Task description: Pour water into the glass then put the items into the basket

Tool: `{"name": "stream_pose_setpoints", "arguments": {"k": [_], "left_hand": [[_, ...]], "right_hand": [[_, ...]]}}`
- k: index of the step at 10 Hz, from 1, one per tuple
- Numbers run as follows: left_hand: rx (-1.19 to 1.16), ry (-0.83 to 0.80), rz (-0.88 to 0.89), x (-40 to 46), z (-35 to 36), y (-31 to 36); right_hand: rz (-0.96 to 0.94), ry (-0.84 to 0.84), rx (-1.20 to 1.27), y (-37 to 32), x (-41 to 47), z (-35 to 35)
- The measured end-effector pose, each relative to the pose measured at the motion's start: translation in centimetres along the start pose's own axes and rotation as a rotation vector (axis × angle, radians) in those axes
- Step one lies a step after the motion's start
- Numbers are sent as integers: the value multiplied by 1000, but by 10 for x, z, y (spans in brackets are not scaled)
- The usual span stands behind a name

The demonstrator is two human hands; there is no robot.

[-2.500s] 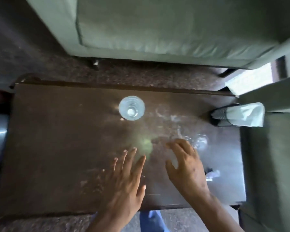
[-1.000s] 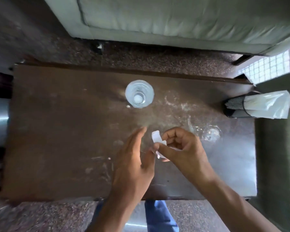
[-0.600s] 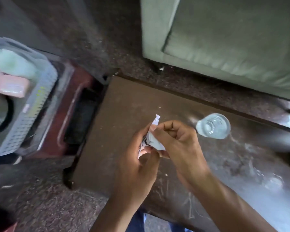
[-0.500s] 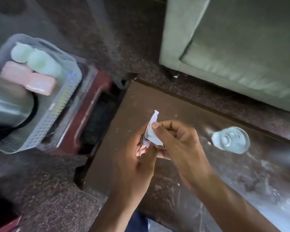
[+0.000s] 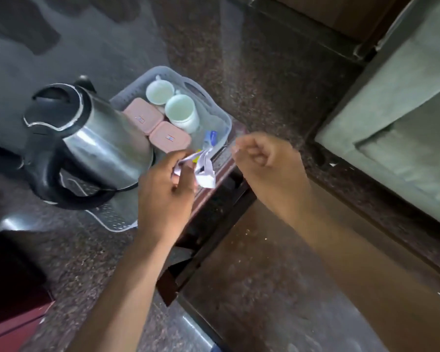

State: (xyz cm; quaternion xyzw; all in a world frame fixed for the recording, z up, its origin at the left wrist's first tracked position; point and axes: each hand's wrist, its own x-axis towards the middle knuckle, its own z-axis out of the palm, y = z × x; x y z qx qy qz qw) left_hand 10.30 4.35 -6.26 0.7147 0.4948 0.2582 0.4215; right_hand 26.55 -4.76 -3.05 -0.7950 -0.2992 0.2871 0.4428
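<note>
My left hand (image 5: 167, 189) pinches a crumpled white paper wrapper (image 5: 205, 171) just above the near right corner of the grey plastic basket (image 5: 224, 118). In the basket stand a steel electric kettle (image 5: 87, 146), two pale cups (image 5: 181, 113) and two pink lidded boxes (image 5: 158, 128); a blue and yellow sachet (image 5: 210, 138) lies by its right wall. My right hand (image 5: 262, 158) hovers to the right of the basket with its fingers curled and nothing in them. The glass is out of view.
The basket sits on a dark red stool (image 5: 214, 189) beside the brown table (image 5: 277, 275). A green sofa (image 5: 404, 123) fills the right side. Speckled stone floor (image 5: 239, 59) lies around them.
The view has swung left from the table to the basket. Both hands held the paper wrapper; now only my left hand holds it, over the basket, and my right hand has let go.
</note>
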Motion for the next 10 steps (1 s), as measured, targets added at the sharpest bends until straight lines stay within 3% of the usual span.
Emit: {"name": "stream_pose_setpoints", "arguments": {"k": [2,3,5,6,10], "left_hand": [[318,-32,79,53,-10,-27],[381,-13,110,62,-8,-41],[408,16,64,61,-2,-64],[300,4,15,59,-2,-68],[188,-34,31,46,-12,-55]], "right_hand": [[-305,-59,-443,-7,71,33],[-358,-138,-578,-3,90,41],[-396,-212,-693,10,99,52],[-410,-221,-737,15,101,55],[-379,-231,-701,11,96,55]]}}
